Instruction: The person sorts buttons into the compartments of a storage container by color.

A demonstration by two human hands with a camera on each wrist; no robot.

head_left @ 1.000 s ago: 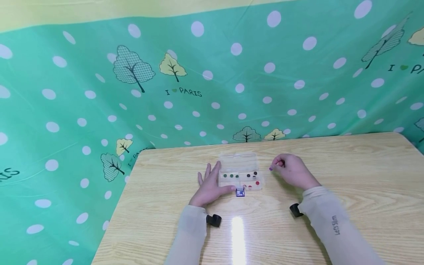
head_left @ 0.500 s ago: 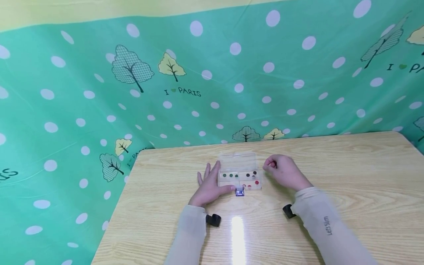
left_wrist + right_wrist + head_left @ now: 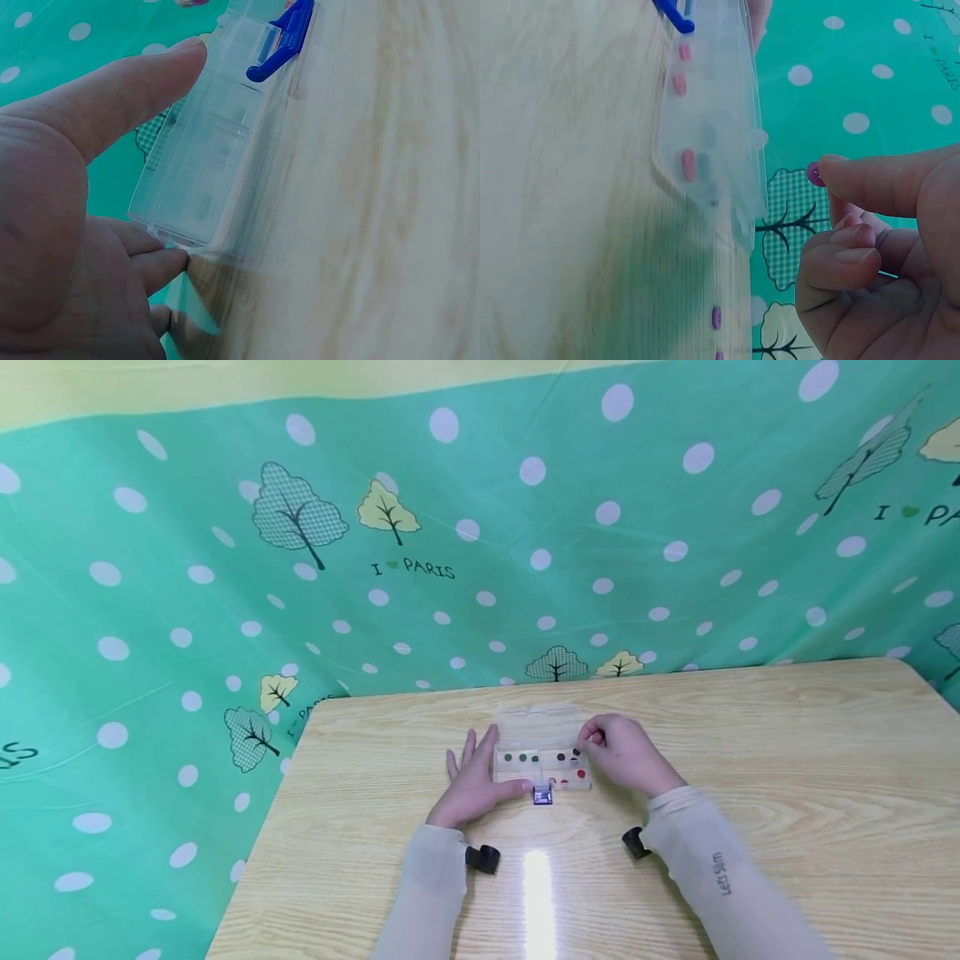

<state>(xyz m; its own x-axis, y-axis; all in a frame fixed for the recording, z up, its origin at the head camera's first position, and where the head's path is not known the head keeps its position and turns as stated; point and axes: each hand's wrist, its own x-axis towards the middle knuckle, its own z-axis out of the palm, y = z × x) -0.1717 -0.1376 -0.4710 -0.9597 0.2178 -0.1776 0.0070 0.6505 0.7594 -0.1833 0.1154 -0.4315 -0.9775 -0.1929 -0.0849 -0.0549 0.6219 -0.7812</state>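
A clear plastic compartment box [image 3: 517, 775] lies on the table with its lid [image 3: 536, 725] folded back and a blue latch [image 3: 542, 796] at the front. Green buttons [image 3: 522, 757] lie in its back left compartment, dark ones [image 3: 561, 757] at back right, red ones [image 3: 581, 774] at front right. My left hand [image 3: 472, 789] rests against the box's left side, fingers straight, its thumb along the front edge. Over the back right corner, my right hand [image 3: 626, 756] pinches a small purple button [image 3: 815, 174] between thumb and forefinger.
Two more purple buttons, one of them a nearer purple button [image 3: 716, 316], lie on the wooden table [image 3: 787, 777] to the right of the box. A green dotted cloth [image 3: 480, 527] hangs behind the table.
My right hand has moved left, from beside the box to over its back right compartment, carrying the purple button. The left hand and the box have stayed in place.
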